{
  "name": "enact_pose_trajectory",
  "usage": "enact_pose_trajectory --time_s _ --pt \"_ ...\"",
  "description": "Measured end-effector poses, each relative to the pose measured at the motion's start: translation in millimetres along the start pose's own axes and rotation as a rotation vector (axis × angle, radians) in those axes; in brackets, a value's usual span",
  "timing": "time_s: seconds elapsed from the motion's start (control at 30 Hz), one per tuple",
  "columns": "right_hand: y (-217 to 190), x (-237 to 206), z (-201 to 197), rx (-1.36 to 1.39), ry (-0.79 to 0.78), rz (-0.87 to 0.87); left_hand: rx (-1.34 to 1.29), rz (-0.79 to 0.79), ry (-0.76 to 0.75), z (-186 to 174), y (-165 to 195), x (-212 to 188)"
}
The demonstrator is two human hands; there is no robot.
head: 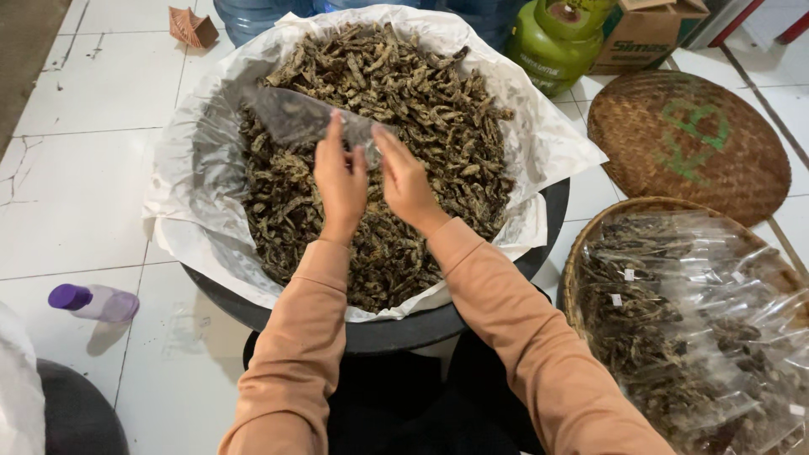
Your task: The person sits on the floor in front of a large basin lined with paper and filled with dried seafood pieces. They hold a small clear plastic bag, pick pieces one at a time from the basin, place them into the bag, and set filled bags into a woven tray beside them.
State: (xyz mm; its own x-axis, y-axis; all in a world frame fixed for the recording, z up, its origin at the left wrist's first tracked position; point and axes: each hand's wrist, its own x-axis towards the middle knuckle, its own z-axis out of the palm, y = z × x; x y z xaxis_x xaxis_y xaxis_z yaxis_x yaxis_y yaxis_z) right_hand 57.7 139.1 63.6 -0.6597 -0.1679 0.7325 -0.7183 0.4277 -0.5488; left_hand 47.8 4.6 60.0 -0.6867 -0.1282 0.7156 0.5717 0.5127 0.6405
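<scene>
Both hands meet over the middle of a wide black basin [548,227] lined with white paper and clear plastic [194,168] and heaped with dark, dried, shrivelled strips [421,93]. The left hand [340,181] and the right hand [404,177] are each pinched on the near edge of a small clear plastic bag [295,114], fingers closed on the film; the bag stretches up and to the left from the fingertips, lying just above the heap and already showing dark pieces through it. Peach-coloured sleeves [506,337] run back toward the camera. To the right of the basin, touching its side, a woven basket [590,244] holds a pile of filled clear packets [699,337] — the same dark strips inside. Beyond that basket a flat round woven tray [691,143] with green paint marks lies on the white tiled floor [76,202]. At the top, a green gas cylinder [552,42] stands beside a cardboard box [645,34]. On the floor at lower left, well apart from the hands, lies a small clear bottle with a purple cap [94,302].
</scene>
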Motion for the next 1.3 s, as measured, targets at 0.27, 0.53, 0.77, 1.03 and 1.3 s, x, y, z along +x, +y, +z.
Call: enact_pose_trajectory --time_s 0.27,0.53,0.77,1.03,1.3 --pt "25.0 8.2 -25.5 0.495 -0.175 0.339 0.005 0.154 -0.342 20.6 36.8 -21.6" --pt "32.8 21.2 -72.2 0.539 0.236 0.385 -0.363 0.208 -0.493 29.5 70.4 -44.4" --pt "-32.8 17.7 -12.5 0.653 -0.218 0.702 -1.269 -0.810 -0.354 -3.2 -22.5 7.2" --pt "-11.4 9.7 -8.4 0.150 -0.547 0.180 -1.222 -0.955 0.101 -7.9 -79.7 17.7" --pt "137.0 35.5 -98.4 -0.515 0.095 0.838 -1.511 -1.214 0.510 -15.1 -112.8 12.4"
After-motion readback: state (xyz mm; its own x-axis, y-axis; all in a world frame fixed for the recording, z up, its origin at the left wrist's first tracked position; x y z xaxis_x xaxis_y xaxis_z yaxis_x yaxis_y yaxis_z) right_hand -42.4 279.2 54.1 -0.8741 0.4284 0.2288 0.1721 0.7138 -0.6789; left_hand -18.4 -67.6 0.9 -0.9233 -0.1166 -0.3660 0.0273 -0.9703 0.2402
